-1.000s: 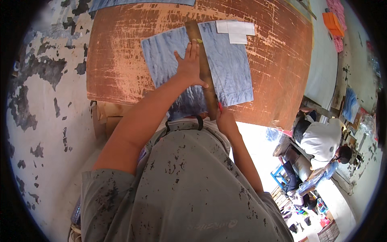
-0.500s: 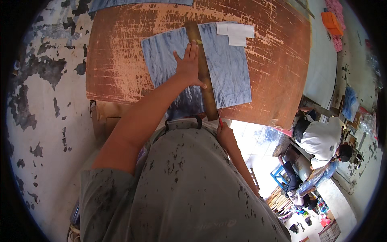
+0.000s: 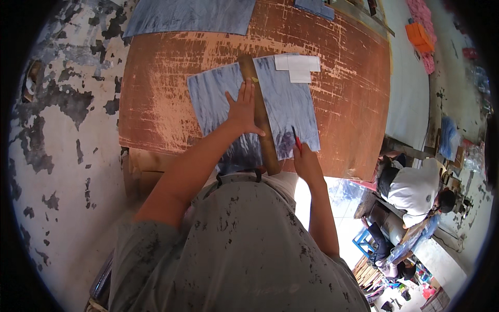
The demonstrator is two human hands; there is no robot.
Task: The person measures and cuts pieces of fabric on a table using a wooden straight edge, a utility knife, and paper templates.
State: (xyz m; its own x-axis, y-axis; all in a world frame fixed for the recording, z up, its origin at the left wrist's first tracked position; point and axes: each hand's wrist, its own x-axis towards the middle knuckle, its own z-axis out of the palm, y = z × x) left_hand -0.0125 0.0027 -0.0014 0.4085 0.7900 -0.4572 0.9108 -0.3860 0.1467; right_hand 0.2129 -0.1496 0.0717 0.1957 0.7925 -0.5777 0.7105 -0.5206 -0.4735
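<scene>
A blue-grey streaked sheet [image 3: 288, 106] lies on the scratched reddish-brown table [image 3: 353, 104] in front of me. Across it runs a long, flat brownish ruler [image 3: 262, 112], reaching from beyond the far edge to the near edge by my waist. My left hand [image 3: 243, 112] presses on the ruler and the sheet beside it, fingers stretched out and thumb spread across the ruler. To the right of the ruler, my right hand [image 3: 307, 160] is closed around a red-handled cutter [image 3: 298, 141]. Its thin dark tip points away from me, over the sheet's right part.
White paper pieces [image 3: 299, 67] rest on the sheet's far right corner. A larger blue-grey sheet [image 3: 189, 18] lies at the far left, with smaller blue pieces [image 3: 314, 8] at the far edge. Two people work at lower right, one in a white shirt [image 3: 415, 187].
My right hand has moved from the sheet's near edge by the ruler up and rightward over the sheet with the cutter. My left hand stays on the ruler; the view has shifted slightly.
</scene>
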